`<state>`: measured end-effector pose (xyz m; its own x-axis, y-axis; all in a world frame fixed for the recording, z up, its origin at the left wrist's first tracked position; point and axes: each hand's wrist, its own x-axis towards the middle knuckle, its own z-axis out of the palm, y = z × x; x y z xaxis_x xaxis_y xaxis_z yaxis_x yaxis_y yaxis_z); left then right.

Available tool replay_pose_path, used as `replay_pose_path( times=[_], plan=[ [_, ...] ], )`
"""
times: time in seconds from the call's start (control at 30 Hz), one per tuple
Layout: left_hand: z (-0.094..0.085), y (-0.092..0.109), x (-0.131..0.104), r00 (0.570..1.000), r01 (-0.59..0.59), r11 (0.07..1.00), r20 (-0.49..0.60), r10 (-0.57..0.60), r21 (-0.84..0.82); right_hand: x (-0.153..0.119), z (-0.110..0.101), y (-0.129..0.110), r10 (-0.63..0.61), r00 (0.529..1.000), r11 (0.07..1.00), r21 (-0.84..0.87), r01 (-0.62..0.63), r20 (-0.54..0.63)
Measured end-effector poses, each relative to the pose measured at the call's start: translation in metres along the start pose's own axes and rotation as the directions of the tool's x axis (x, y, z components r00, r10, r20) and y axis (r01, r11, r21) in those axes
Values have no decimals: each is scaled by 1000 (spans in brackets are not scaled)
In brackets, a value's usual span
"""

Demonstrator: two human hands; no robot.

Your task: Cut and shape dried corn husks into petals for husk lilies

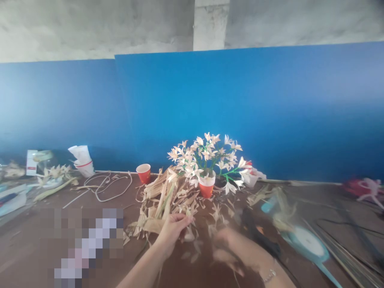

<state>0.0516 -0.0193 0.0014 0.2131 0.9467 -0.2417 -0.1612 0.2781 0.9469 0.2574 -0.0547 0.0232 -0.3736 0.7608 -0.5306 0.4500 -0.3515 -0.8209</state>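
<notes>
My left hand (175, 229) is over the table, thumb and forefinger pinched together at what looks like a pale husk piece (189, 234). Smeared by motion, my right hand (229, 248) hovers to the right of it, and its fingers cannot be made out. Dry husk strips (162, 196) lie heaped just beyond my left hand. Behind them, white husk flowers (207, 154) on green stems rise from a red and white paper cup (206, 189). Loose husk petals (217, 212) are scattered between my hands and that cup.
A second red cup (143, 175) stands at the back, near a white cable (103, 192). White cups (82, 162) lean at the left. A black tool (259, 234), partly blurred, and a light-blue round object with a handle (309, 244) lie right. A blue panel (192, 104) borders the table.
</notes>
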Motion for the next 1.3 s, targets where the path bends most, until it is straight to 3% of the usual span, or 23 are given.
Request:
replay_pose_path(
  times=[0.23,0.33,0.47,0.57,0.63,0.77,0.9,1.0,1.13,1.3],
  plan=[
    [-2,0,3,999,-34,995,-16,35,90,-3,-2,-2,7,1000,992,-125,-11,-29],
    [-6,4,6,993,-80,976,-69,95,202,-4,-2,-1,-83,994,986,-151,72,-69],
    [-13,9,11,969,-177,903,-90,230,392,-5,6,-8,-293,931,916,-342,209,-216],
    [-20,9,14,950,-219,867,-104,294,448,-1,19,-11,-334,888,847,-514,136,-316],
    [-24,9,16,920,-243,795,-129,371,555,4,28,-10,-323,865,805,-592,37,-385],
    [-26,8,11,840,-229,556,-126,527,799,15,37,-2,-312,835,776,-629,-53,-454],
    [-20,9,0,729,-264,297,-12,685,918,20,36,6,-247,846,807,-584,-91,-473],
    [-14,10,-6,672,-401,134,191,716,906,22,35,10,-223,863,822,-563,-83,-453],
    [-5,11,-11,693,-582,74,447,566,809,27,32,16,-234,849,822,-563,-87,-473],
    [4,10,-19,729,-631,45,573,374,774,33,28,22,-303,840,799,-600,-33,-449]
  ],
)
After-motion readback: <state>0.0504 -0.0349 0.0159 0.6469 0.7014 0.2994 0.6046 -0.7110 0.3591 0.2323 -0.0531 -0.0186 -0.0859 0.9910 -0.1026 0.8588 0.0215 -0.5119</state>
